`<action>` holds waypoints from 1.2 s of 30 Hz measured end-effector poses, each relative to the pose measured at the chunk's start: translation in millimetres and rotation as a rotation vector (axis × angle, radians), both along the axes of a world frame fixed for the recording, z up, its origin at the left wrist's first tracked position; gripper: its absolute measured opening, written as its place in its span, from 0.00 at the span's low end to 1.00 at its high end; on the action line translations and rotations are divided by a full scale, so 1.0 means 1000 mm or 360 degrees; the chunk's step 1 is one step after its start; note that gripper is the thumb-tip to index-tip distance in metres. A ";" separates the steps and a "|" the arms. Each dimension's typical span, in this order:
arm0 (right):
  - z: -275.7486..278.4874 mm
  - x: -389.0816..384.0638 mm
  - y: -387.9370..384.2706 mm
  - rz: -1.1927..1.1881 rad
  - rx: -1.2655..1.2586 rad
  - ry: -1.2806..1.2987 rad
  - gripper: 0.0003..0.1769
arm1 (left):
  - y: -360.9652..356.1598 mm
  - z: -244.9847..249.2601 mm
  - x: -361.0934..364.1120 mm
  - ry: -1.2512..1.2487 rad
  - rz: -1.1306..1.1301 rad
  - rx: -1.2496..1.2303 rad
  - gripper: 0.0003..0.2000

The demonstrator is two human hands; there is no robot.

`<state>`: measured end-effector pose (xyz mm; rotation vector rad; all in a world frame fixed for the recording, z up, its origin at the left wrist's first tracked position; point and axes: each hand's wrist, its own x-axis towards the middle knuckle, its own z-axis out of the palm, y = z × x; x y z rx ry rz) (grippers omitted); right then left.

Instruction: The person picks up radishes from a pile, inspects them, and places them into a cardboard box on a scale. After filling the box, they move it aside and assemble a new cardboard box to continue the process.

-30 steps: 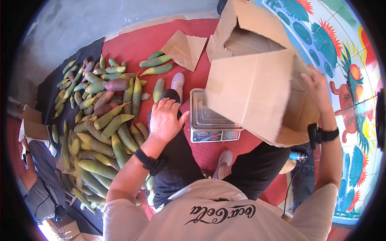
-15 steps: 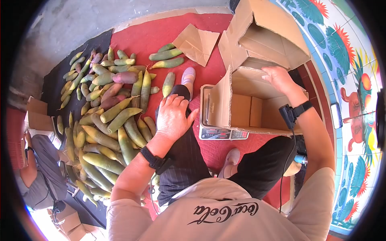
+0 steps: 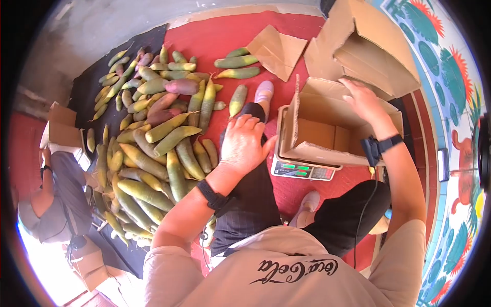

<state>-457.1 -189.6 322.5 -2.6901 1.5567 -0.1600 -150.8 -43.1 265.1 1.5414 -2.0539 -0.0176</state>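
Seen from the wearer's head, a red mat [image 3: 204, 38] spreads across the floor, with a black sheet [image 3: 84, 84] along its left side. A big pile of green, yellowish and purple radishes [image 3: 176, 138] covers much of the left, on sheet and mat. At the bottom are the wearer's white shirt [image 3: 286, 281], with upside-down Coca-Cola lettering, and dark trousers [image 3: 245, 204]. At the far left edge sits another person [image 3: 66, 189] in grey. Right of centre, an open box [image 3: 325, 105] stands on a scale [image 3: 302, 171], between the wearer's legs and a second box [image 3: 381, 48] lying open just beyond. Left of that lies a folded piece of cardboard [image 3: 276, 51]. The scale's display glows green at the near side. The left hand [image 3: 244, 143] rests open on the left knee, holding nothing. The right hand [image 3: 365, 102] lies at the box's far rim, fingers outstretched; whether they grip it, I cannot tell. One lone radish [image 3: 238, 101] lies just past the left knee.
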 end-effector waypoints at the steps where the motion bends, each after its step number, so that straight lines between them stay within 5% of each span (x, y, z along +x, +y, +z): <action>1: 0.003 -0.001 0.005 0.0026 0.0003 -0.0016 0.23 | 0.000 0.000 0.001 0.0011 -0.0008 0.0010 0.16; 4: 0.023 0.004 0.033 0.0183 -0.0095 -0.0131 0.24 | 0.001 0.002 0.000 0.0051 -0.0007 0.0024 0.16; 8: 0.045 0.014 0.088 -0.0064 0.0529 -0.0269 0.22 | 0.002 0.004 -0.001 0.0084 -0.0004 0.0068 0.16; 13: 0.026 0.007 0.138 0.0249 0.0367 -0.0218 0.21 | 0.003 0.000 -0.005 0.0065 0.0007 0.0047 0.17; 18: 0.002 -0.005 0.146 0.0079 0.0279 -0.0146 0.07 | 0.007 0.002 -0.010 0.0069 -0.0005 0.0029 0.17; 36: 0.000 -0.004 0.147 0.0136 0.0084 0.0024 0.08 | 0.014 -0.006 -0.014 0.0123 0.0080 -0.0104 0.17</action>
